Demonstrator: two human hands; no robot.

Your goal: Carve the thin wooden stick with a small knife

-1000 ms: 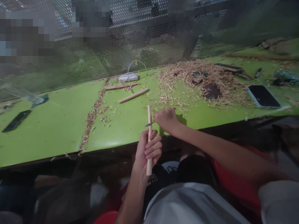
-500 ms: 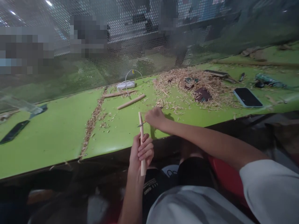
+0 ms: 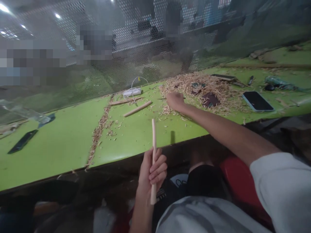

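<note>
My left hand [image 3: 155, 170] is wrapped round a pale wooden stick [image 3: 154, 136], held upright in front of the table edge with its top end above the fist. Farther forward, my right hand [image 3: 175, 101] is closed on a knife [image 3: 162, 98], whose thin blade points left. That hand is over the near left side of a heap of wood shavings [image 3: 187, 81], apart from the stick. Two more wooden sticks, one of them a rounded stick [image 3: 137, 108] and the other a flatter stick [image 3: 125, 101], lie on the green tabletop [image 3: 131, 136].
A white power strip [image 3: 132, 93] with a looped cable stands by the perforated screen [image 3: 150, 61]. Phones lie at right [image 3: 258, 101] and left [image 3: 23, 141]. Dark scraps [image 3: 211, 99] sit in the shavings. A line of chips [image 3: 97, 132] crosses the table.
My right hand has moved forward and right with the knife, off the stick and over to the shavings. My left hand still grips the stick, slightly lower and farther right in view.
</note>
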